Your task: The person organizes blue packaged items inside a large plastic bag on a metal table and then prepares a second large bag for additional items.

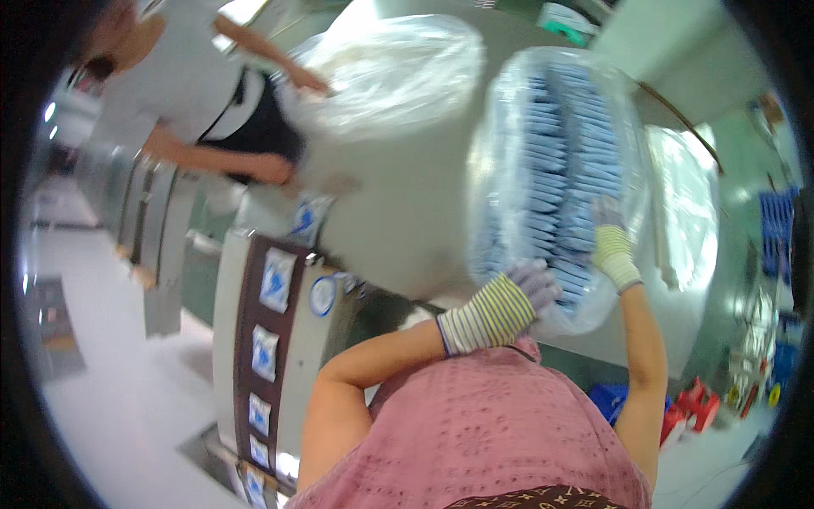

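A large clear plastic bag [487, 195] stands in front of me with its mouth spread wide. Inside it, thin blue packets [547, 157] are packed upright in two long rows. Both hands wear striped yellow-and-white gloves with grey fingers. My left hand [504, 307] lies over the near left part of the bag, fingers stretched over the nearest packets. My right hand [615, 246] rests along the right row near its close end, its fingers extended against the packets. Neither hand visibly grips anything, though the fingertips are partly blurred.
A conveyor [280, 327] at the left carries several white-and-blue packets. A co-worker [178, 85] stands at the far left, by another clear bag [394, 72] on the grey table [398, 195]. Folded plastic sheeting [682, 204] lies at right; red containers [699, 403] stand on the floor.
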Available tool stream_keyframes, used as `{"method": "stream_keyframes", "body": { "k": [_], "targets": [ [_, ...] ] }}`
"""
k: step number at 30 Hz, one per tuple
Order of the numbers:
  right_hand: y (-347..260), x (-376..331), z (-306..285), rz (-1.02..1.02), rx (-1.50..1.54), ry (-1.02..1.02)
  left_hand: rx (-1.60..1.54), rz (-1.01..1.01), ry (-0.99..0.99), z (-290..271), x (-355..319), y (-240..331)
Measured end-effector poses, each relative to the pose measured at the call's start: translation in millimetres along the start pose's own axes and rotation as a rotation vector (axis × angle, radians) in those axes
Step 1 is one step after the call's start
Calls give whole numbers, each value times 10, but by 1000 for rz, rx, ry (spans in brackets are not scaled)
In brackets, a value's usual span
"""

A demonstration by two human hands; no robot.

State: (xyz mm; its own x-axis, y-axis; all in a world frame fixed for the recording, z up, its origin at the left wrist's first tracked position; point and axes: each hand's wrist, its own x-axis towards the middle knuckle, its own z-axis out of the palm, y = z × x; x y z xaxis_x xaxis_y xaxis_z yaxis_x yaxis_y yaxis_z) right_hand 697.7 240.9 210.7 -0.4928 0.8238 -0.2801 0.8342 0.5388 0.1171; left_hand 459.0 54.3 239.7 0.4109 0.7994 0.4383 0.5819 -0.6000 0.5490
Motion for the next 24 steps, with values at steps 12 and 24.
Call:
{"method": "stream_keyframes", "body": {
  "k": [12,24],
  "targets": [
    [170,104,318,-24,-25,73,707,-1435,-184,-1604,-3805,-984],
    [127,113,293,32,11,52,434,-2100,-289,-1677,-5272,-295]
  ]
}}
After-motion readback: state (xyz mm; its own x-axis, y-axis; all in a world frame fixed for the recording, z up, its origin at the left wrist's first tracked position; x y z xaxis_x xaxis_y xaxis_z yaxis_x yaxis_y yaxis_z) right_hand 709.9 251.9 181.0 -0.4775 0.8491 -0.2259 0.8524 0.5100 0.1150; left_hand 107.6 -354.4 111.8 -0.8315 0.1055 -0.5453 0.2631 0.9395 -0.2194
